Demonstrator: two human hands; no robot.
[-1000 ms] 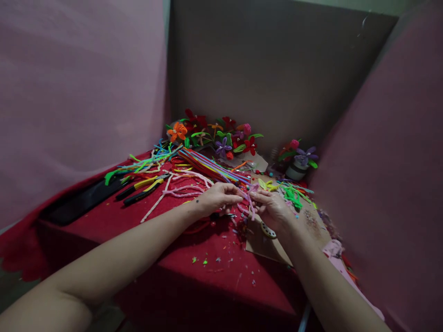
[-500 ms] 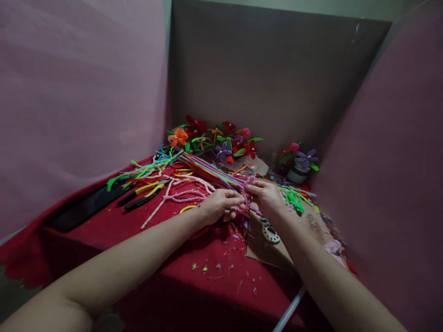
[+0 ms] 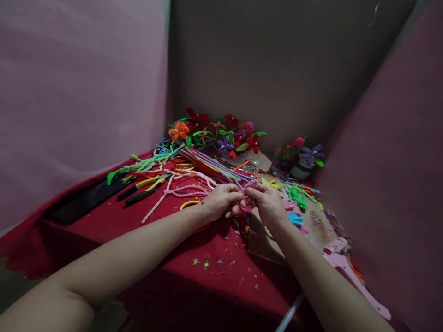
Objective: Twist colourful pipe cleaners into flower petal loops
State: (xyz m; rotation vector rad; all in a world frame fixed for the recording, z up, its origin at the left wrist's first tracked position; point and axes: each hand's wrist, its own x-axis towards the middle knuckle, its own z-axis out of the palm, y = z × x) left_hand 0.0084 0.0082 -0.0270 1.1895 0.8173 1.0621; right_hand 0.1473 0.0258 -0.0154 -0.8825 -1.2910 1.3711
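Over the middle of the red-covered table, my left hand (image 3: pixel 223 202) and my right hand (image 3: pixel 268 203) almost meet. Between them is a small looped piece of pink-purple pipe cleaner (image 3: pixel 250 184). Thumb and fingers of my right hand pinch its loop, and my left fingers are closed on its lower end. Pink pipe cleaners (image 3: pixel 188 190) lie left of my left hand. A bundle of red, purple and yellow pipe cleaners (image 3: pixel 214 165) lies just behind both hands. Cardboard (image 3: pixel 265 244) shows beneath my right wrist.
Pliers (image 3: pixel 147 191) and a black flat object (image 3: pixel 86 198) lie on the red cloth (image 3: pixel 131 235) at left. Fuzzy flowers (image 3: pixel 224 145) stand at the back, more in a jar (image 3: pixel 300 169) at right. Green (image 3: pixel 297 196) and blue pieces (image 3: pixel 295 218) and a pink tool (image 3: pixel 360 283) are at right.
The view has shifted slightly, showing more of the table's right side. My right hand has tilted and moved a little lower on the looped piece, which now leans more to the right.
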